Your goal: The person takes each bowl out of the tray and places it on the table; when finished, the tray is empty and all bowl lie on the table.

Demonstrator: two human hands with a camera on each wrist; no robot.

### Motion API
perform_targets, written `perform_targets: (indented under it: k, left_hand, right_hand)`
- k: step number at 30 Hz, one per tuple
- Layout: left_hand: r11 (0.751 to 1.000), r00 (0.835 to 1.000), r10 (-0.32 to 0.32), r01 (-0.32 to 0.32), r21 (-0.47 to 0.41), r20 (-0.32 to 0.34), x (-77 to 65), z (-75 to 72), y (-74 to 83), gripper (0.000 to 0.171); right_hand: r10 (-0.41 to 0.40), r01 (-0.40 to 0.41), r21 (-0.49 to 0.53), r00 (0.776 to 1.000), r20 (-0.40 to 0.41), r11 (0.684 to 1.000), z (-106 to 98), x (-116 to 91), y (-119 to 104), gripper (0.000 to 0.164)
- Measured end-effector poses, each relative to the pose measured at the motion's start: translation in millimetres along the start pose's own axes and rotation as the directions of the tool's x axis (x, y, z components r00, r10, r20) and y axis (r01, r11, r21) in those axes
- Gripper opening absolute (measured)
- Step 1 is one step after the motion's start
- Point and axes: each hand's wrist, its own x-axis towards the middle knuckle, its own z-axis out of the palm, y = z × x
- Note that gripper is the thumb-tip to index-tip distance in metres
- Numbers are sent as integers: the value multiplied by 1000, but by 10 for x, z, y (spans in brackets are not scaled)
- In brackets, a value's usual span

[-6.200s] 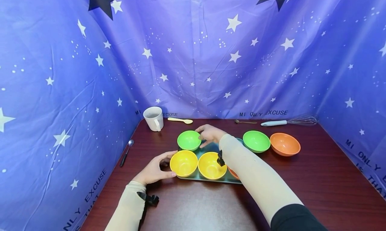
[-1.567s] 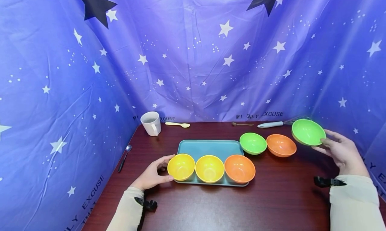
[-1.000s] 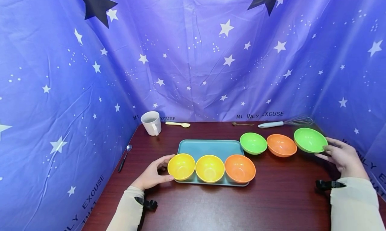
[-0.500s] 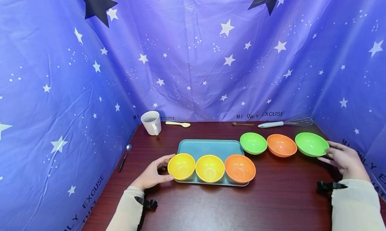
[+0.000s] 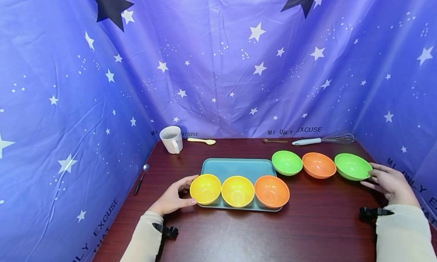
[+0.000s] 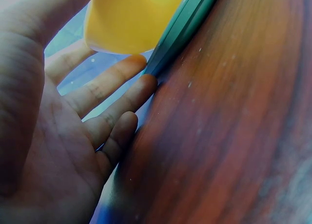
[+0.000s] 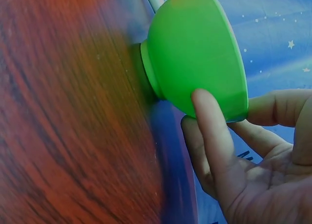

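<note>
At the right, my right hand (image 5: 392,182) pinches the rim of a green bowl (image 7: 195,53), its base close over the tabletop. In the head view this green bowl (image 5: 353,166) is the rightmost of a back row, beside an orange bowl (image 5: 319,165) and another green bowl (image 5: 286,163). My left hand (image 5: 175,195) rests at the left side of a yellow bowl (image 5: 205,189), its fingers fairly straight. Fingertips lie at the bowl's wall and the edge of the teal tray (image 6: 180,34). A second yellow bowl (image 5: 237,191) and an orange bowl (image 5: 271,191) share the tray's front half.
A white mug (image 5: 171,139) and a cream spoon (image 5: 201,141) stand at the back left. A dark-handled spoon (image 5: 141,179) lies near the left edge. Behind the bowls are a small thin spoon (image 5: 274,141) and a whisk (image 5: 322,139). Starry cloth (image 5: 218,64) walls the table.
The right hand has taken the green bowl from the tray's back left, carried it right and lowered it beside the orange bowl. The left hand has stayed by the yellow bowl.
</note>
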Motion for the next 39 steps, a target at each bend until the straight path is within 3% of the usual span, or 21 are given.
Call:
perform_targets:
  k: [15, 22, 27, 31, 35, 39]
  left_hand:
    - [1000, 1000, 2, -2, -3, 1, 9, 2, -17, 81]
    - [1000, 1000, 6, -6, 3, -2, 13, 4, -13, 81]
    - [1000, 1000, 4, -4, -4, 3, 9, 4, -15, 81]
    - [1000, 1000, -6, 6, -6, 5, 11, 2, -13, 81]
    - [1000, 1000, -6, 6, -6, 4, 15, 2, -9, 81]
    - [1000, 1000, -5, 5, -2, 3, 9, 3, -8, 81]
  right_hand:
    - [0, -1, -68, 1000, -4, 998, -32, -8, 34, 73]
    - [-34, 35, -87, 999, 12, 996, -53, -23, 29, 72]
    - [-7, 3, -132, 999, -35, 991, -30, -30, 20, 71]
    - [-32, 25, -152, 998, -47, 988, -30, -30, 24, 72]
    - [-78, 67, -118, 993, -92, 991, -34, -46, 1, 70]
    - [-96, 88, -50, 975, -199, 995, -8, -98, -94, 62]
